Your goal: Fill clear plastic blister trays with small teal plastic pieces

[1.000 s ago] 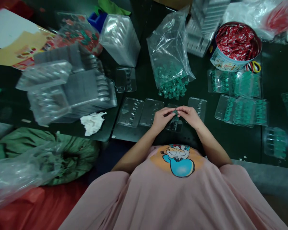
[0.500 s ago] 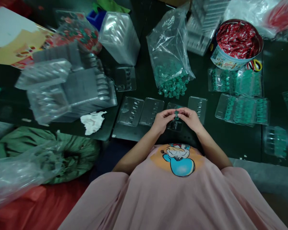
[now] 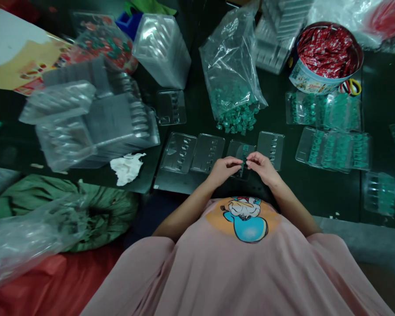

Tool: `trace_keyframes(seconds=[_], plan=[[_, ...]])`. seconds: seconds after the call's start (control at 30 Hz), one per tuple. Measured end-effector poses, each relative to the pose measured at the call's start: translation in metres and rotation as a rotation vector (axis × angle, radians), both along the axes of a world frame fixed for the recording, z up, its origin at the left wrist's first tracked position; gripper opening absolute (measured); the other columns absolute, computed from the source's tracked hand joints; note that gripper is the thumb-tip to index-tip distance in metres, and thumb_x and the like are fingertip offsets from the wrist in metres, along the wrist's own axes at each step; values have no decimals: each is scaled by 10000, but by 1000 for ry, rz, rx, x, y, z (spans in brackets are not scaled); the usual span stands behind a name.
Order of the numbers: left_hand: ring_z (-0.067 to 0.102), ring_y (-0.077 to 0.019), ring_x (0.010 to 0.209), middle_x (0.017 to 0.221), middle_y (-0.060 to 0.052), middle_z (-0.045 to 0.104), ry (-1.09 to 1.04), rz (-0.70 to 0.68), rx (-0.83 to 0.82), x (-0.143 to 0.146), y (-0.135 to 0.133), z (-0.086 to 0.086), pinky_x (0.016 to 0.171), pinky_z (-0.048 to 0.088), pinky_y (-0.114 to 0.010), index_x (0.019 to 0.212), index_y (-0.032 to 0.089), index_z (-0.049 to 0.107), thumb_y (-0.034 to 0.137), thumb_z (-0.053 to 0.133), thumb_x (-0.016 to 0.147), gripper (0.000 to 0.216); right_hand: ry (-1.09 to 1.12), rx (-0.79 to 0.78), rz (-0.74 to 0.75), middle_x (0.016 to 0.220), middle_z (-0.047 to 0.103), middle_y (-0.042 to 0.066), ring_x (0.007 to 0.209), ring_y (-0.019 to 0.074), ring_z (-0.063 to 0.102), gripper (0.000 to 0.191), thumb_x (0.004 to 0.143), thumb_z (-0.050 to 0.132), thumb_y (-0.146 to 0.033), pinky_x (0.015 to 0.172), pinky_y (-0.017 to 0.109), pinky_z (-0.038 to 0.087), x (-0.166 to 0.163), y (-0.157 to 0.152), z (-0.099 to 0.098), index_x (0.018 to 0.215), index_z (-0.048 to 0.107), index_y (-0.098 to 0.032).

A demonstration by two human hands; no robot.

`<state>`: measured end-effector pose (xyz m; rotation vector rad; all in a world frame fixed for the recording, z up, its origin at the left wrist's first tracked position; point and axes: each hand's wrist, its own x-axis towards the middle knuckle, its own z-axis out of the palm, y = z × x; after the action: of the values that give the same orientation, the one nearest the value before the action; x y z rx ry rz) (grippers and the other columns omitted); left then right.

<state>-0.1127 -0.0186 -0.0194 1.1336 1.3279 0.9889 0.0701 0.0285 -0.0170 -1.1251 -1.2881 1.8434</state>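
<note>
My left hand (image 3: 226,169) and my right hand (image 3: 261,166) meet over a clear plastic blister tray (image 3: 233,148) at the table's front edge. Their fingertips pinch from both sides at a small green plastic piece (image 3: 244,162), low over the tray's row of slots; fingers partly hide it. Another green piece (image 3: 245,148) sits in the same row, just above. To the left lie two clear trays, the nearer one (image 3: 208,151) beside my left hand. On the right is a further clear tray (image 3: 271,147). Loose green pieces (image 3: 237,120) spill from a clear bag (image 3: 232,61) behind.
Trays filled with green pieces (image 3: 335,149) lie at right. A round tin (image 3: 316,81) of red packets stands behind them, scissors (image 3: 353,87) beside it. Stacked clear trays (image 3: 115,118) and a crumpled white tissue (image 3: 127,169) are at left. Another tray stack (image 3: 164,52) stands at the back.
Both hands have come down slightly toward me and their fingertips have moved a little apart. A green piece in the tray's upper slot now shows, where fingers covered it before.
</note>
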Motion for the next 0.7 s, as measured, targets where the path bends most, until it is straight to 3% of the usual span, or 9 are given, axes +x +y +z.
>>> trace_keyframes(seconds=[0.17, 0.43, 0.57, 0.7], plan=[[670, -174, 887, 997, -64, 709, 301, -146, 96, 0, 0, 1, 814, 519, -303, 966, 197, 761, 202, 639, 825, 187, -84, 135, -19, 740, 576, -24, 673, 113, 527, 203, 780, 683, -371, 674, 267, 417, 12, 3, -1, 870, 605, -207], [651, -185, 946, 1009, -77, 682, 642, -239, 233, 5, -1, -4, 855, 522, -309, 1049, 194, 740, 178, 574, 898, 225, -255, 318, 17, 778, 616, 0, 697, 142, 556, 123, 828, 609, -314, 666, 282, 434, 13, 8, 0, 884, 619, -205], [647, -185, 927, 983, -72, 672, 692, -309, 277, 1, 0, -10, 834, 528, -305, 1054, 186, 731, 201, 621, 883, 205, -469, 572, 28, 852, 647, 32, 785, 176, 594, 106, 862, 562, -248, 756, 320, 463, 10, 32, 5, 899, 653, -209], [656, -179, 896, 944, -73, 674, 730, -288, 304, 4, 4, -17, 813, 531, -290, 1046, 172, 730, 214, 616, 893, 195, -636, 760, 24, 959, 646, 84, 889, 219, 600, 175, 885, 529, -182, 849, 374, 470, -6, 73, 5, 979, 677, -193]])
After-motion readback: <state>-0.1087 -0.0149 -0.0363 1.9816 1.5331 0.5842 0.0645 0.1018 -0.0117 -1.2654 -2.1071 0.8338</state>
